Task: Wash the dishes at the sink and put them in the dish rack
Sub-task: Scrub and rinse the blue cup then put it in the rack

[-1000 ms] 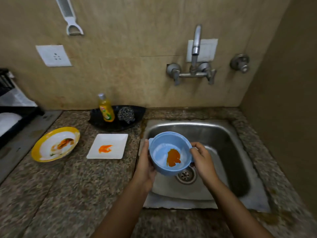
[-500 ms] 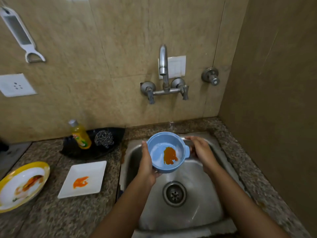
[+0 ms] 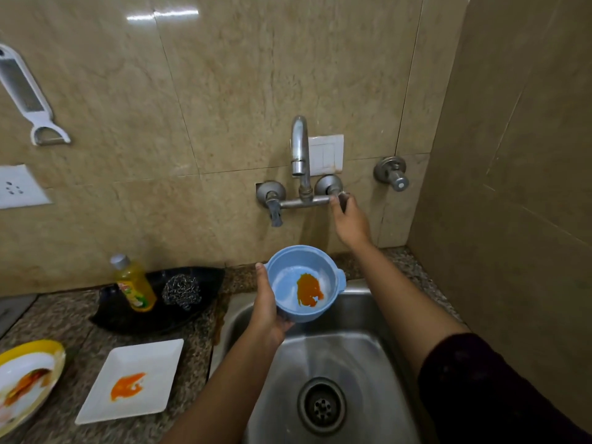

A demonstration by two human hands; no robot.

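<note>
Left hand [image 3: 267,310] grips the blue bowl [image 3: 304,283] by its side, orange smear inside, over the back of the sink [image 3: 368,354] & roughly under the spout [image 3: 299,149]. Right hand [image 3: 350,222] pinches the right tap handle [image 3: 342,198]; no water seen yet. Risk: tap opened too hard, so spray bounces off the bowl onto the desk [image 3: 64,322] & the wall switch [image 3: 326,153] behind the spout; one-handed hold may slip once wet. Soap bottle [image 3: 134,285] label: red/green print, too blurred to read.

The left hand [image 3: 266,310] grips a blue bowl [image 3: 304,283] from its side, thumb on the rim; the right hand [image 3: 350,222], arm outstretched, apparently pinches the tap handle [image 3: 344,197].
</note>
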